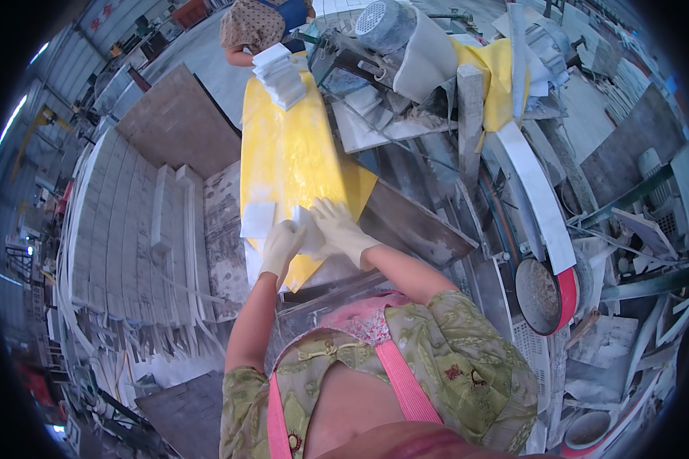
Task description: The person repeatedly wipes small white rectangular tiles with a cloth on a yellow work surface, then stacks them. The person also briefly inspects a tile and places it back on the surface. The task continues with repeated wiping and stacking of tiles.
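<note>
1. Tiles sit at the near end of your yellow counter (291,153): a small white piece (308,233) is caught between your two hands, and a second white tile (257,219) lies flat just to its left, touching or nearly touching your left fingers.

2. That yellow counter runs straight away from you to another person (256,27) at the far end, where a stack of white tiles (279,75) rests on it. The lengthwise layout probably lets pieces pass between the two ends.

3. You hold the small white piece over the counter's near edge, close to your body, likely so both hands can steady it while it is still supported from below.

4. Your left hand (281,246), in a pale glove, is half closed: its fingers curl onto the left edge of the piece and grip it. How firmly, you cannot judge from this view.

5. Your right hand (338,228), also gloved, is spread flatter, fingers extended over the top and right side of the same piece, pressing or holding it down rather than clenching.

6. Rows of pale tiles (130,222) are stacked on your left, within reach for feeding or offloading.

7. On your right stands a machine (406,46) with a grey motor housing, and lower down a red-rimmed round wheel (547,294), well apart from both hands.
</note>
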`<state>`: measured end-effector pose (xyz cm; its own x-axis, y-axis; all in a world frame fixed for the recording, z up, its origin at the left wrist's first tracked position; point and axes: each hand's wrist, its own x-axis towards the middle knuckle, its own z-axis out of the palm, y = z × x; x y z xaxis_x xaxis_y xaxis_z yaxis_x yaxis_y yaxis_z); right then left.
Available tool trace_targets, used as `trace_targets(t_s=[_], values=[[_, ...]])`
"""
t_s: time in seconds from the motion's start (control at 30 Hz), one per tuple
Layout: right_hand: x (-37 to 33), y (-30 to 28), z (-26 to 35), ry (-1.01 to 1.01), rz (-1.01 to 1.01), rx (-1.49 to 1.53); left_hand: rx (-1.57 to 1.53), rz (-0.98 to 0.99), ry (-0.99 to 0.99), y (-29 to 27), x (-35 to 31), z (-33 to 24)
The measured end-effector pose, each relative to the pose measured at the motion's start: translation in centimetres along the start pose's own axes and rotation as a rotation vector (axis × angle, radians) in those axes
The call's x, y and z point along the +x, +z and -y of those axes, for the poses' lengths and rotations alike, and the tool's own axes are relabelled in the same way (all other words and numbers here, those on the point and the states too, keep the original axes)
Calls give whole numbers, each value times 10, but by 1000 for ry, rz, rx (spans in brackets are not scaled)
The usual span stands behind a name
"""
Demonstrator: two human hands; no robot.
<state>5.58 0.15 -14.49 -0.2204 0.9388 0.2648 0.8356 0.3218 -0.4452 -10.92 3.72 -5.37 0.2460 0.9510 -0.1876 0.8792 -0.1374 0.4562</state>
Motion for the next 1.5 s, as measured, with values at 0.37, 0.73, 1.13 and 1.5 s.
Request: trace_targets(t_s=[0.37,0.73,1.13,1.5], values=[[10,0,13,144,181,264,-731,169,68,11,3,46],[21,-14,25,-14,-36,388,-1125,146,-68,26,14,84],[28,15,32,408,-44,1012,-1455,157,-104,46,-9,59],[26,-20,53,321,-31,1626,-1566,288,567,87,69,113]])
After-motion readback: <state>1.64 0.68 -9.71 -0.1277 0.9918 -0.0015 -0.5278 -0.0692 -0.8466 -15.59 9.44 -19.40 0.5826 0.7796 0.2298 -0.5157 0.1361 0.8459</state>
